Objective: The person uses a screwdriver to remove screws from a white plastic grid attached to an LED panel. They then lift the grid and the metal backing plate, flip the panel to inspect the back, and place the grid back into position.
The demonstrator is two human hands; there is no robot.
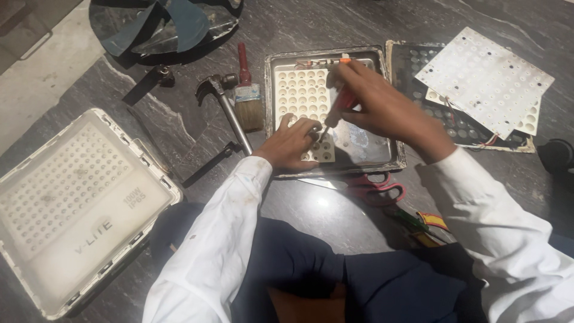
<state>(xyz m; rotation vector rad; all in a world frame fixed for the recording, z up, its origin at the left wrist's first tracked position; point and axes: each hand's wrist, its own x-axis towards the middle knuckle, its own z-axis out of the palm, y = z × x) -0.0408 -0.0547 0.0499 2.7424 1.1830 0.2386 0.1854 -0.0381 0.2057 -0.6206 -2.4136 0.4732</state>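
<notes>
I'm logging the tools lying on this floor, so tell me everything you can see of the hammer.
The hammer lies flat on the dark marbled floor, left of the metal tray the hands work in. It has a dull grey metal shaft and a dark curved claw head pointing up-left; it looks worn. The shaft runs down-right to the left wrist, where its lower end is hidden. A paintbrush with a red handle lies close beside it on the right. No hand holds it.

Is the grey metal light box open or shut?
Open. The shallow grey metal light housing has no cover; its white dotted lens panel lies bare while the right hand works a red-handled screwdriver inside.
</notes>
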